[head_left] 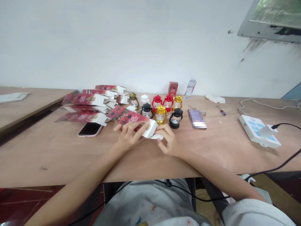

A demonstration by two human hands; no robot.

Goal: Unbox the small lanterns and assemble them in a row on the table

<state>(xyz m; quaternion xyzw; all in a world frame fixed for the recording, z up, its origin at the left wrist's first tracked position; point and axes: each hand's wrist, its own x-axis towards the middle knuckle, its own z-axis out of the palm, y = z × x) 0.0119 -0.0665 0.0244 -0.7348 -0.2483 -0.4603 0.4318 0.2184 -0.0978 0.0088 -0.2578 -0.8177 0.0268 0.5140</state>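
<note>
A red printed cardboard box [127, 116] with a white end lies tilted across the middle, just above the table. My left hand [129, 135] is closed around its body, fingers over the upper face. At the white end, my right hand [168, 140] has its fingers curled at a small white flap [157, 137]. Directly behind the box stand several miniature lanterns, among them a gold one [161, 115], a black one [176, 118], a second black one [147, 110] and a red one [157, 101].
Flattened red boxes [87, 99] are piled at left, beside a phone [90, 129]. A finished-looking box [173, 88] and a bottle [190, 88] stand by the wall. At right lie a blurred phone [197, 118], a screwdriver-like tool [221, 110], tissue [215, 99] and a power strip [258, 130] with cables.
</note>
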